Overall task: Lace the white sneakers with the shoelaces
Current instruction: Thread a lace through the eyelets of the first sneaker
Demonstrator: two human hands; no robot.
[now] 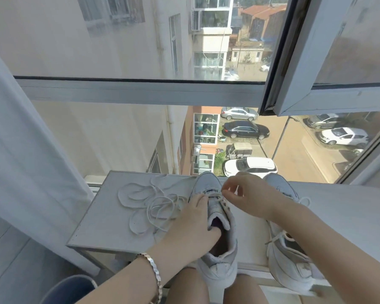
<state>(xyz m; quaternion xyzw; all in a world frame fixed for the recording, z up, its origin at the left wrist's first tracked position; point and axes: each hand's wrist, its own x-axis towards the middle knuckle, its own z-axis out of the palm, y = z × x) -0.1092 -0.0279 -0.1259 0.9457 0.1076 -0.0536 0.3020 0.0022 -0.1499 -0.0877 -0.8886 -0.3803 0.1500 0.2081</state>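
Two white sneakers stand on a white windowsill [338, 207], toes toward the glass. The left sneaker [219, 249] has lace through its lower eyelets. My left hand [192, 220] grips its left side by the tongue, thumb at the opening. My right hand [248, 194] hovers over the eyelets and pinches a short bit of white lace between thumb and forefinger. The right sneaker [287, 255] is partly hidden under my right forearm, with a lace lying across it. A long loose white shoelace [149, 205] lies coiled on the sill's left part.
A white curtain [29, 154] hangs at the left. An open window sash [312, 62] juts in at the upper right. The glass shows buildings and parked cars far below. My bare knees are under the sill's front edge. A dark blue object [70, 288] sits at the lower left.
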